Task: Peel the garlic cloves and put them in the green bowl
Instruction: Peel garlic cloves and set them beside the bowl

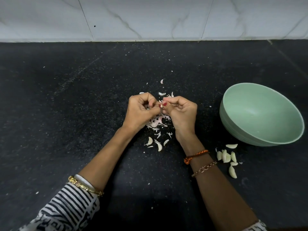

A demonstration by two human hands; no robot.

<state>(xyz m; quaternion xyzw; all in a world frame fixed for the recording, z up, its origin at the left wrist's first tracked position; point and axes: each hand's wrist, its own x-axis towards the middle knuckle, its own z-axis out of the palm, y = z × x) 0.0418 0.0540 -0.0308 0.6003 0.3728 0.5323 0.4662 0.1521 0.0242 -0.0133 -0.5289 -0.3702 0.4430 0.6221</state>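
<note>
A small pale garlic clove (161, 106) is pinched between the curled fingertips of the left hand (141, 110) and the right hand (180, 112), above the dark speckled stone counter (66, 114). Thin, papery, pinkish-white skins (157, 121) are scattered in a curled heap beneath the hands. The smooth, round green bowl (233, 120) is set to the right, well apart from the hands. Glossy, crescent-shaped peeled cloves (226, 157) are grouped on the counter just beside the bowl's near side.
</note>
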